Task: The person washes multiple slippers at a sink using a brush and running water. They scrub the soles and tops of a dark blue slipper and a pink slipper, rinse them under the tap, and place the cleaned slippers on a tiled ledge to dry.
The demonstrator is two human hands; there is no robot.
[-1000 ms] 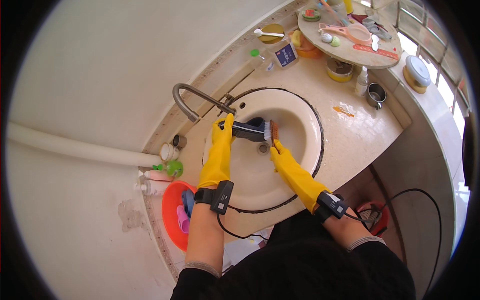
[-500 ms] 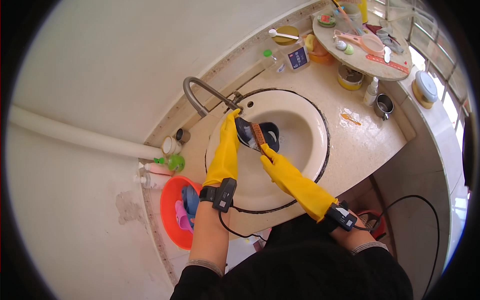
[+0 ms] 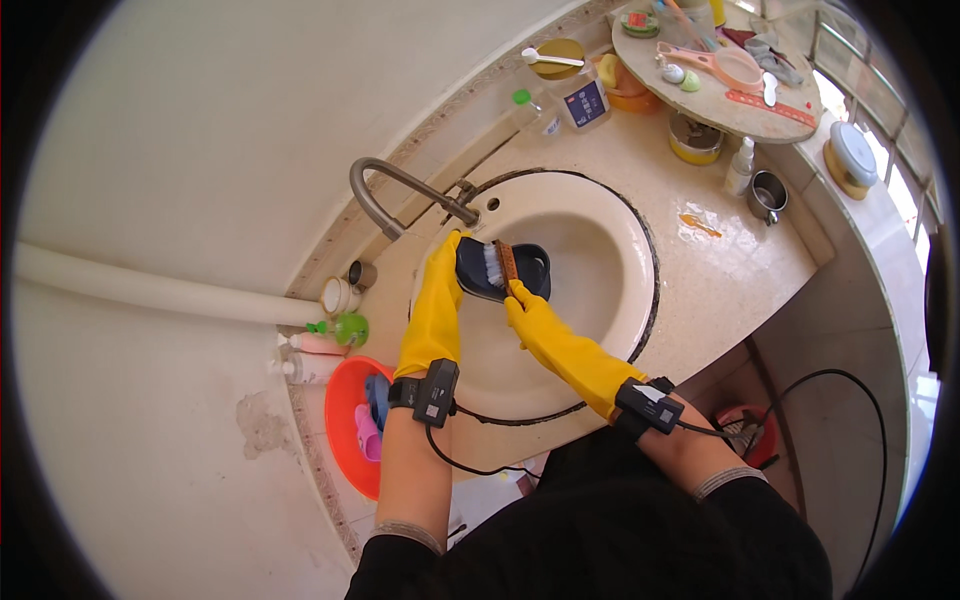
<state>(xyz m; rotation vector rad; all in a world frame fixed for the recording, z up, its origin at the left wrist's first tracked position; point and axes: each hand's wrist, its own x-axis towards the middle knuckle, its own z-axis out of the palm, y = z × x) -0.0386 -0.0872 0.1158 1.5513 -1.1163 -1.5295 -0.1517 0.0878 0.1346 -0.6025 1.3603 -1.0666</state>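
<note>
**Slipper in left hand, brush on it in right, over sink**

Left hand (image 3: 444, 272), yellow rubber glove: gripping the near-left end of a dark navy-black, open-topped slipper (image 3: 536, 268). Fingers mostly hidden behind it, exact wrap can't be told. Slipper extends right from that grip, above the bowl.

Right hand (image 3: 521, 306), matching glove: pinched narrow around the lower end of a brown rectangular-backed scrub brush (image 3: 507, 262) with white bristles. Brush head sticks up from the grip, bristles facing left toward the other hand and apparently against the slipper's upper face.

Below both grips: round white ceramic basin (image 3: 640, 250), dark seam around its rim. Beyond and left of the left grip: brushed-metal gooseneck faucet (image 3: 425, 189), spout end near the glove. Well left and nearer the body: orange-red plastic tub (image 3: 343, 440) with pink and blue items inside.

Far right of the right grip, on the beige counter (image 3: 690, 290): silver metal cup (image 3: 768, 195), and beside it a small white spray bottle (image 3: 740, 168). Orange smear (image 3: 700, 226) between cup and basin.
</note>
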